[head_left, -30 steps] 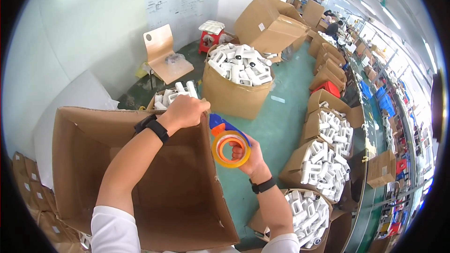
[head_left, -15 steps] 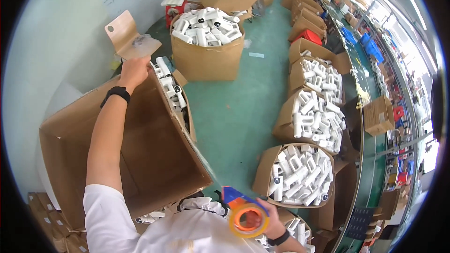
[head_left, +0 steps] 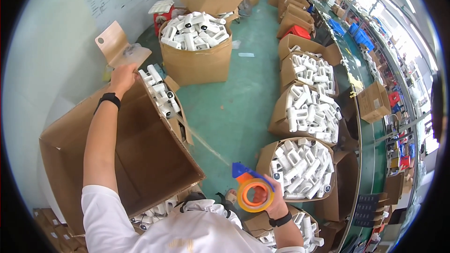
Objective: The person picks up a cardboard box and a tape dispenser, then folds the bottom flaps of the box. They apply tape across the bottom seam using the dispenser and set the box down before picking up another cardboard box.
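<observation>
Orange tape dispenser (head_left: 253,192) with blue blade end, right hand (head_left: 276,197).

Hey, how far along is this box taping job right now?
Done: the big cardboard box is opened out into shape, empty inside. In hand: the left hand grips its far top edge, and the right hand holds an orange tape dispenser away from the box. Left: no tape shows on the box, so sealing looks not yet started.

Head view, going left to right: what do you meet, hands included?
Empty box → left hand on its far edge → tape dispenser in right hand → box of white parts → small closed box.
</observation>
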Demonstrator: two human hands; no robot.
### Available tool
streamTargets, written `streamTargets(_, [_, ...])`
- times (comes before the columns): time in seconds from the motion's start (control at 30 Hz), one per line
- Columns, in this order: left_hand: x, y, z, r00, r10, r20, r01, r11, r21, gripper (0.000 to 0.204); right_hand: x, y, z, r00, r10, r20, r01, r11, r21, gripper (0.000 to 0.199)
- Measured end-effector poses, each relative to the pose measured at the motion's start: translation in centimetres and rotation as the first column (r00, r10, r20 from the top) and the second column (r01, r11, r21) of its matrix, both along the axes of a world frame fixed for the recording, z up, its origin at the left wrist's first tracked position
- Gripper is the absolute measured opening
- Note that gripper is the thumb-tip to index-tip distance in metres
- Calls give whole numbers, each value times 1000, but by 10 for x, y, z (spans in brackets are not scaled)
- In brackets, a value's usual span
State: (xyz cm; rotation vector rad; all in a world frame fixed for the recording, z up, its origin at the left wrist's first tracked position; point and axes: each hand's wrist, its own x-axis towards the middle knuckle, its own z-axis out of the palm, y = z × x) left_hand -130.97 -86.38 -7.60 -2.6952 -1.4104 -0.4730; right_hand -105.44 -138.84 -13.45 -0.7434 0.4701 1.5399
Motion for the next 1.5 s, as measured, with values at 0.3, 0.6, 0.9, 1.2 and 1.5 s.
streamTargets(0.3, [-3,13,-1,998,62,-13,-62,998,-4,10,-88,1,-53,920,207,-332,-157,973,170,44])
streamTargets(0.6, [-78,-34,79,996,51,78,-64,984,167,72,-115,39,-45,959,237,-152,-189,942,276,39])
streamTargets(0.9, [-339,-250,236,658,749,73,-744,632,216,61,-110,69,-28,834,311,457,-425,889,171,33])
streamTargets(1.2, [-454,-393,78,317,933,-170,-864,210,-458,75,-105,74,-27,619,310,722,-568,811,139,29])
streamTargets(1.5, [-466,-438,8,260,913,315,-843,374,-387,35,-93,71,-23,435,210,876,-656,740,149,28])
